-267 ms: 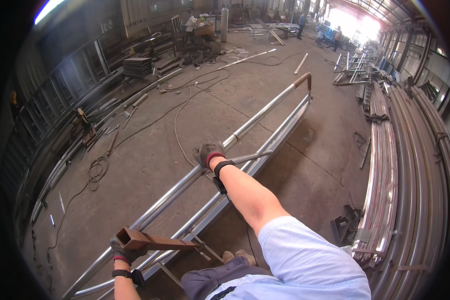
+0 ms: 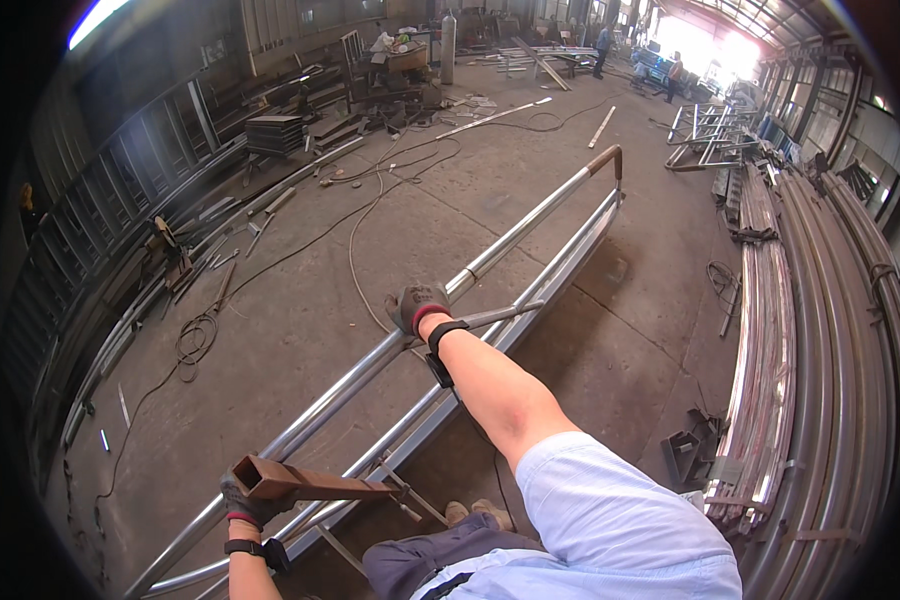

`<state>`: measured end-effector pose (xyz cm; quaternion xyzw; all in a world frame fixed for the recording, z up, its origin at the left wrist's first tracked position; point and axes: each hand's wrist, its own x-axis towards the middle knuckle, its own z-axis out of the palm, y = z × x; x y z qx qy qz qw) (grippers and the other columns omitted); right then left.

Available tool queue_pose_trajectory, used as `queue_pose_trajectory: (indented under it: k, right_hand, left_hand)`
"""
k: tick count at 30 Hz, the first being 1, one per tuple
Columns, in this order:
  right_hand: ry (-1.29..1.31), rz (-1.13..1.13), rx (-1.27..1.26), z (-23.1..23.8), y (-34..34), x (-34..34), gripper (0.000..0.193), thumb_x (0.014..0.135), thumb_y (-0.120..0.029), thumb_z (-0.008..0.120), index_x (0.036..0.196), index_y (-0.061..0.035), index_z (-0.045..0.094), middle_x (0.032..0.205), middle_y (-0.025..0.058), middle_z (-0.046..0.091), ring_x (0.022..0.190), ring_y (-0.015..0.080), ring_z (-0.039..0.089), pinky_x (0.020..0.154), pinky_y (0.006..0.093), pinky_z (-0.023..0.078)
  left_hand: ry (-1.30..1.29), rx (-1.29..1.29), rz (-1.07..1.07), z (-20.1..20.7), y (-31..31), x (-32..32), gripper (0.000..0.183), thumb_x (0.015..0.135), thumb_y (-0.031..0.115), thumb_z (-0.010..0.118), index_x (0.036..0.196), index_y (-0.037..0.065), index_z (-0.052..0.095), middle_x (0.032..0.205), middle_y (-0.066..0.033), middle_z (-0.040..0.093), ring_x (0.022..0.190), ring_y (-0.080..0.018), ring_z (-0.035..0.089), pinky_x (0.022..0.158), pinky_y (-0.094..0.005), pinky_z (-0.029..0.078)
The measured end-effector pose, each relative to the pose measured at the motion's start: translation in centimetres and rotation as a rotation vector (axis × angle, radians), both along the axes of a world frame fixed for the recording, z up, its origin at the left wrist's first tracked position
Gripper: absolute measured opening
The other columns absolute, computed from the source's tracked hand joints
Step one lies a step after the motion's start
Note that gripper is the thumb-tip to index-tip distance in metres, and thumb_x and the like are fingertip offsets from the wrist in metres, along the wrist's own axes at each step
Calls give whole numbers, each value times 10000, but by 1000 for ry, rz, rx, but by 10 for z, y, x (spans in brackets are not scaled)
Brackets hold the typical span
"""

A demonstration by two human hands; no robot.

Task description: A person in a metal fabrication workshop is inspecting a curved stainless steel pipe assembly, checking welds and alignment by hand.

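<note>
A long frame of silvery round metal tubes [image 2: 345,391] slants across the floor from lower left to upper right. My right hand [image 2: 419,308], in a dark grey work glove, is closed over its upper tube near the middle. At lower left my left hand [image 2: 249,502], gloved alike, grips the frame where a rusty square tube [image 2: 335,486] crosses it. That tube's hollow end points up toward me and hides part of the left fingers. A rusty end piece [image 2: 605,160] joins the tubes at the far end.
Bundled long metal tubes [image 2: 765,350] lie along the right side, beside dark metal offcuts [image 2: 692,448]. Cables [image 2: 355,240] snake over the concrete floor. Metal stock and a ladder-like frame [image 2: 120,180] line the left. Two people stand far off; my shoes [image 2: 482,512] are close to the frame.
</note>
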<state>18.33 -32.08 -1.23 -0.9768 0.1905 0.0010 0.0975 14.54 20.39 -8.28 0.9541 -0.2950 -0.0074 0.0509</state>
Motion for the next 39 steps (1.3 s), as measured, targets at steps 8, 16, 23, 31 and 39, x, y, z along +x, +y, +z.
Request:
queue_pose_trajectory:
  k: [8, 16, 23, 31, 39]
  right_hand:
    - [12, -6, -2, 2, 1, 0, 540, 952, -510, 427, 1046, -107, 774, 1067, 157, 740, 1040, 332, 698, 944, 467, 456]
    - [30, -32, 15, 2, -1, 1, 540, 957, -510, 424, 1048, -110, 775, 1057, 160, 742, 1035, 324, 703, 924, 451, 466]
    - [40, -30, 18, 14, 5, -7, 553, 962, -511, 421, 1057, -94, 771, 1069, 166, 738, 1045, 327, 702, 932, 449, 464]
    - [43, -55, 44, 2, -7, -1, 556, 974, -524, 430, 1087, -97, 767, 1105, 169, 730, 1086, 338, 687, 958, 445, 463]
    - [18, -33, 40, -5, -3, 4, 535, 982, -508, 436, 1075, -101, 770, 1104, 173, 728, 1076, 341, 691, 941, 449, 476]
  left_hand:
    - [14, -14, 131, -14, 13, 2, 730, 520, 669, 827, 1112, 293, 625, 1058, 39, 673, 993, -215, 655, 835, -387, 533]
    - [20, -13, 92, -6, 5, 1, 767, 509, 714, 816, 1147, 333, 624, 1087, 55, 669, 1034, -210, 645, 846, -394, 522]
    - [80, -29, 140, -3, 2, -1, 773, 517, 707, 814, 1159, 326, 614, 1090, 59, 666, 1014, -212, 645, 831, -388, 522]
    - [47, 85, 108, 7, -14, -1, 779, 512, 704, 815, 1160, 328, 601, 1074, 58, 657, 993, -201, 647, 826, -370, 528]
    - [-20, 34, 73, 2, -3, -2, 747, 510, 694, 821, 1116, 306, 623, 1044, 47, 675, 980, -219, 658, 827, -379, 536]
